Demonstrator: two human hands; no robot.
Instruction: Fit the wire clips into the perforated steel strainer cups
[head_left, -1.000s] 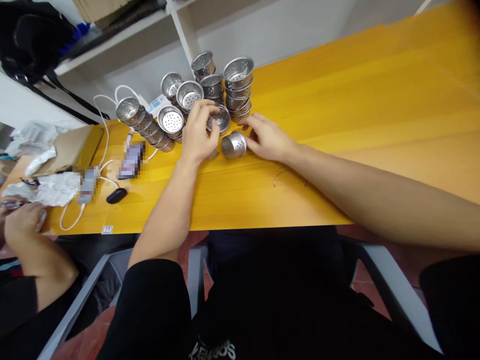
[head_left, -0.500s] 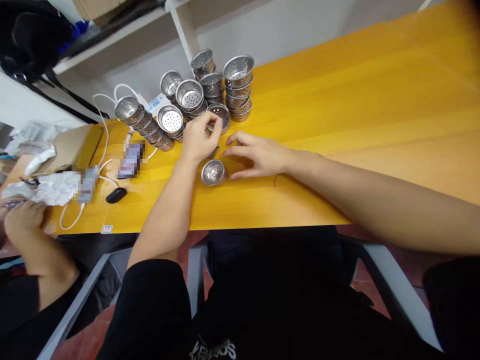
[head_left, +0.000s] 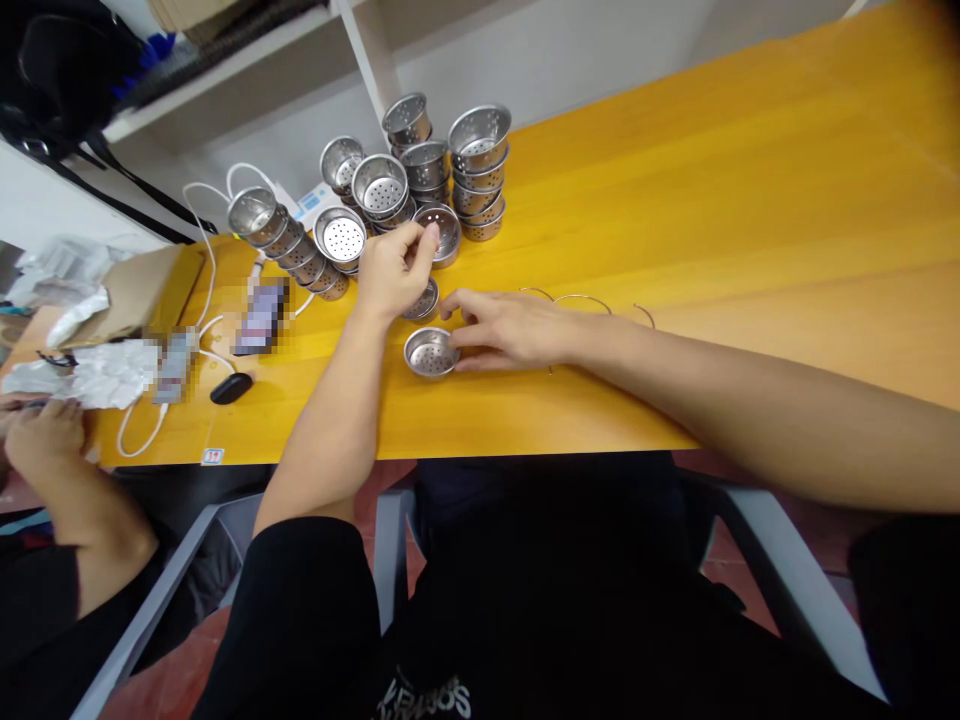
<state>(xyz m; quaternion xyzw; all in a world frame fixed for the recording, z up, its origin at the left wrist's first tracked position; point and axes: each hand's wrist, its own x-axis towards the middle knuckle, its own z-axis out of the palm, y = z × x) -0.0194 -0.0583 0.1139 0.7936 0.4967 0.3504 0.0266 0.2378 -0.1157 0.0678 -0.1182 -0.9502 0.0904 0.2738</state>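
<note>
My left hand (head_left: 394,272) is closed, thumb and forefinger drawn together in front of a perforated metal cup (head_left: 442,245). Whatever its fingers may hold is hidden. Under that hand, a second perforated cup (head_left: 424,300) is partly covered. My right hand (head_left: 506,328) has its fingers apart, with fingertips and thumb beside the right rim of a small perforated cup (head_left: 430,355) on the table. Contact with that rim is hard to judge. Thin curved wires (head_left: 585,297) lie behind my right wrist.
Stacks of perforated cups (head_left: 480,175) stand at the back, with a leaning stack (head_left: 289,250) farther left. A phone (head_left: 261,318), a black oval object (head_left: 232,388) and white cables lie on the left. Another person's arm (head_left: 82,500) rests at the far left table edge.
The small cup by my right hand now sits flatter and slightly closer to me. My right hand has moved a little nearer to me, uncovering wires and part of the cup behind.
</note>
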